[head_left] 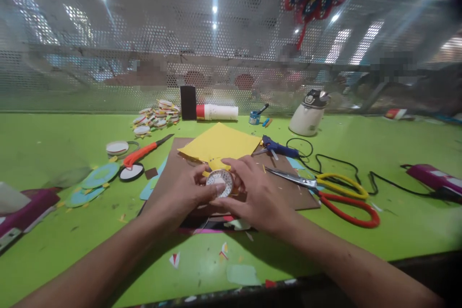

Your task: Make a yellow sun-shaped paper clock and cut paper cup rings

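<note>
Between both hands is a small round white disc (224,178) with a dark dotted pattern around its rim, tilted toward me. My left hand (189,187) grips its left side, the thumb lying across its face. The fingers of my right hand (252,190) curl around the disc's right side and top edge. Beneath the hands lies a brown board (162,195), and a yellow sheet (224,142) rests on its far part. Scissors (301,180) with yellow and red handles lie right of my right hand. A blue glue gun (279,146) sits behind them.
To the left are an orange utility knife (142,153), light-blue rings (101,174) and a stack of small round pieces (162,114). A dark phone-like slab (188,102), a white tube (222,112) and a kettle-like jug (308,114) stand behind. A black cable (393,189) runs right.
</note>
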`<move>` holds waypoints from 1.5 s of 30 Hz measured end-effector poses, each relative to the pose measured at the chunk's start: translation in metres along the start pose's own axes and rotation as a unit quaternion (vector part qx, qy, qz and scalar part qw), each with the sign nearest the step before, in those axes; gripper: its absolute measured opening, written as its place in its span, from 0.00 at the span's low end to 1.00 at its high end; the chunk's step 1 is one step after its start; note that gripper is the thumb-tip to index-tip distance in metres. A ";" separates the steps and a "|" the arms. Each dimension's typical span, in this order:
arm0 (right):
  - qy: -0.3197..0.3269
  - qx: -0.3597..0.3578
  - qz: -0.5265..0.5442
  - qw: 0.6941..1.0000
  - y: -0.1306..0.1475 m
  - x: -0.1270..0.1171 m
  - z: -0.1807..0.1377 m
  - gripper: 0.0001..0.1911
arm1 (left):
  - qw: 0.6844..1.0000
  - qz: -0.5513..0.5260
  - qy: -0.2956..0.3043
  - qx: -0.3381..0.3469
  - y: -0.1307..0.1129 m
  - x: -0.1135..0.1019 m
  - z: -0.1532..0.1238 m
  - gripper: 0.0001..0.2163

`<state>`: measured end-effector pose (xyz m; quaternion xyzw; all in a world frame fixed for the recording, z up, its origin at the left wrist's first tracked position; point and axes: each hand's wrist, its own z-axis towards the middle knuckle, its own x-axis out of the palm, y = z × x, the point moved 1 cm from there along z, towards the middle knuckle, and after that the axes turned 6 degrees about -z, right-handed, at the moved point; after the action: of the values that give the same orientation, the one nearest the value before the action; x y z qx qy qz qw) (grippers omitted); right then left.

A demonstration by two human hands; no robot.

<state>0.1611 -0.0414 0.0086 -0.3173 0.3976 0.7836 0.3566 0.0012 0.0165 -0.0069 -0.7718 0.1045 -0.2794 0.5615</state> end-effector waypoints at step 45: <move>0.033 0.120 0.188 0.974 -0.003 -0.007 0.002 0.13 | 0.999 -0.030 -0.013 0.041 -0.012 0.008 -0.012 0.33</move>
<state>0.1674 -0.0408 0.0140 -0.2174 0.5524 0.7725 0.2253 -0.0004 0.0074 0.0092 -0.7546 0.0631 -0.2900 0.5852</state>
